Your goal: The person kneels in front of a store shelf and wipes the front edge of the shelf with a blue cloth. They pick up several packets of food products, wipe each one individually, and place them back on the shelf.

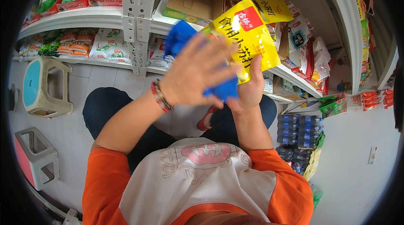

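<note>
My right hand (251, 91) grips the lower edge of a yellow plastic packet (262, 40) of baking soda, its thumb on the printed front. My left hand (199, 67), blurred and wearing a beaded bracelet (161, 95), lies flat with fingers spread over the packet's left part. A bright blue cloth (180, 37) shows beyond the left hand's fingers and again below them, beside the right palm. Whether the left hand grips the cloth is hidden. Both hands are in front of a white metal shelf.
An open cardboard carton (189, 5) and more yellow packets (271, 4) fill the shelf ahead. Bagged goods (109, 46) line the lower shelf at left. Two plastic stools (56, 110) (39, 143) stand on the floor at left; shrink-wrapped dark bottles (298, 130) are stacked at right.
</note>
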Demonstrator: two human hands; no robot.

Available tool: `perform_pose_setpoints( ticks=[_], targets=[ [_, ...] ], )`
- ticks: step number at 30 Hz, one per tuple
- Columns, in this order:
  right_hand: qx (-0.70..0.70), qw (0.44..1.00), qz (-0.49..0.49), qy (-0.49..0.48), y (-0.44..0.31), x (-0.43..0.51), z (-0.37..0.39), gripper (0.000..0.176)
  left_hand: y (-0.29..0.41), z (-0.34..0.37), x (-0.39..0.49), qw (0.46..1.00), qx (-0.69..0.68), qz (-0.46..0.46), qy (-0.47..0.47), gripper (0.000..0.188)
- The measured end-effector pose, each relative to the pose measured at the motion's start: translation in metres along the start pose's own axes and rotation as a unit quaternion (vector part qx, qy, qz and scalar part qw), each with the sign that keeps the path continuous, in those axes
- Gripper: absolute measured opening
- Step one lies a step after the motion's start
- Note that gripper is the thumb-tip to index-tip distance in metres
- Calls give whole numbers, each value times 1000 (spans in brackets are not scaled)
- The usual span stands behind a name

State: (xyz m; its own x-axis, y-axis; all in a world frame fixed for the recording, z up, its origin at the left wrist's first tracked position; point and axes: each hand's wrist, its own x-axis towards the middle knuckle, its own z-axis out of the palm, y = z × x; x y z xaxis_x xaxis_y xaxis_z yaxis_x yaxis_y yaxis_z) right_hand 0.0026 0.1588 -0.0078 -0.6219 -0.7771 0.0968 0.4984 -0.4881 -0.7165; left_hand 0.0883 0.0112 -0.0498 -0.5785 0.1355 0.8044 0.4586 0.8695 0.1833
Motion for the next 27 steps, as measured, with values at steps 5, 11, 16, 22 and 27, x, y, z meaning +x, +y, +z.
perform_pose_setpoints(
  ticks=[5, 11, 16, 22, 27],
  targets=[
    [30, 996, 56, -57, 10, -7, 5, 58, -33, -6, 3, 979, 0, -153, 134, 77],
    [-191, 980, 47, -1, 21, -16, -10, 62, 28, 3, 1, 998, -35, 14, -56, 71],
    [-52, 987, 146, -47, 33, -18, -6, 68, -16, -17, 5, 994, 57, -90, 10, 63],
    [-102, 983, 147, -30, 34, -14, -1, 72, -9, -24, 12, 992, -22, -125, 25, 61],
    [-166, 975, 116, -87, 30, -16, -11, 74, 4, -20, 9, 996, -59, -58, -14, 56]
  ],
)
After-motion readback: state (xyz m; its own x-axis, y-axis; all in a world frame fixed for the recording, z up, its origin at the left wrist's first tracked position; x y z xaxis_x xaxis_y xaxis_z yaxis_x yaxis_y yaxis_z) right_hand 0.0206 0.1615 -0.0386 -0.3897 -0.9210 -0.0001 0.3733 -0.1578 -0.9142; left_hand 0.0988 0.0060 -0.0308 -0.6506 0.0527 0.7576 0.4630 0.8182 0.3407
